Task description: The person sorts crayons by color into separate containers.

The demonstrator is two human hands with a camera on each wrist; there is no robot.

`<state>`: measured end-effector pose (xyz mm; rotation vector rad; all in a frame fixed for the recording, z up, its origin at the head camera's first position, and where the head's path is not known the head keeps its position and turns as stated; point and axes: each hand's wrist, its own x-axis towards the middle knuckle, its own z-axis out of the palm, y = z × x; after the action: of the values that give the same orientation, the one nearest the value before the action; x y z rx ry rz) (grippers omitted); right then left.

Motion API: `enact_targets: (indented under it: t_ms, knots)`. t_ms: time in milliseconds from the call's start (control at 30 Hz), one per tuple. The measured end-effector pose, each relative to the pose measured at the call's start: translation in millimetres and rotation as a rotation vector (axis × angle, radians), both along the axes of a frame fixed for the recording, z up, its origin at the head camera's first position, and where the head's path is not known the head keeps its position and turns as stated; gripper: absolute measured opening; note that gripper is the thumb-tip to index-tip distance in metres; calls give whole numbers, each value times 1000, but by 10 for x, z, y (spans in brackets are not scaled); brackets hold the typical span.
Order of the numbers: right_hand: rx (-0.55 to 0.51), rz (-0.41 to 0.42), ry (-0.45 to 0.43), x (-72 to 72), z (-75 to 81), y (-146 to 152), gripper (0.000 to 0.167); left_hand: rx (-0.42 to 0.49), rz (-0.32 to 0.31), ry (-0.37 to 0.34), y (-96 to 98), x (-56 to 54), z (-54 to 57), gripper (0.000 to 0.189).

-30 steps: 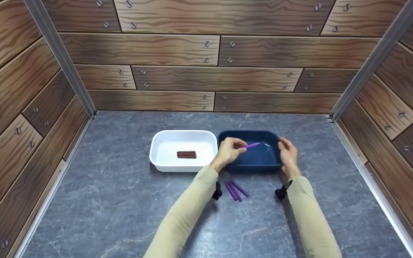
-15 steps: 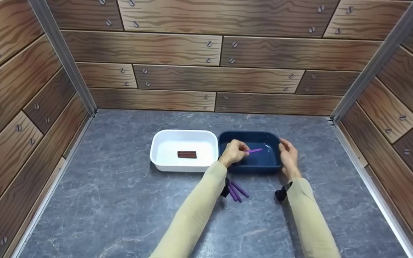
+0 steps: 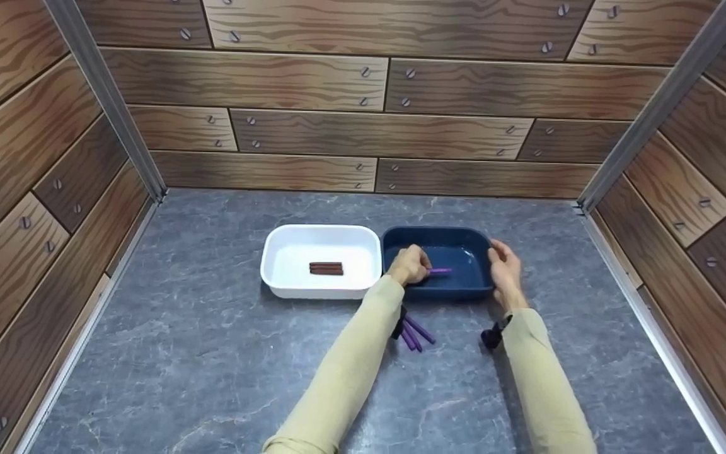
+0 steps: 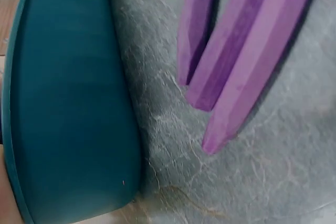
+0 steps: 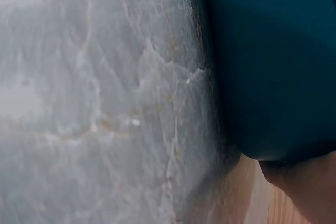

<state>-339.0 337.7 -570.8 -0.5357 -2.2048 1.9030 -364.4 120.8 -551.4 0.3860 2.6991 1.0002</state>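
In the head view my left hand point(image 3: 410, 265) is low inside the dark blue tray point(image 3: 438, 294) and pinches a purple stick point(image 3: 440, 271), which points right near the tray floor. Whether the stick touches the floor is hard to tell. My right hand point(image 3: 507, 268) holds the tray's right end, thumb by the rim. On the table in front lie loose purple sticks point(image 3: 418, 330), partly behind my left wrist. Close up in the left wrist view, three of these purple sticks point(image 4: 257, 61) are faceted, with narrowed ends. The right wrist view shows the tray's outer wall point(image 5: 278, 77).
A white tray point(image 3: 321, 294) stands against the blue tray's left side. Dark reddish-brown sticks point(image 3: 326, 268) lie side by side in it. Wood-patterned walls point(image 3: 312, 132) enclose the grey marbled table point(image 3: 212, 353) at the back and both sides.
My left hand has moved slightly right and then lower into the blue tray with the purple stick, which has turned almost level across the view. My right hand stays at the tray's end.
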Motion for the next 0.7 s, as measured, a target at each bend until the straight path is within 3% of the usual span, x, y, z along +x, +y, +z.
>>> enact_targets:
  t_ms: [300,700]
  knots:
    - [17,11,-27,14,19,17,44,-64,1,-31,27,-16,3,11]
    - [22,3,-11,-4,3,3,43,-41,72,-33,22,-36,-20,18]
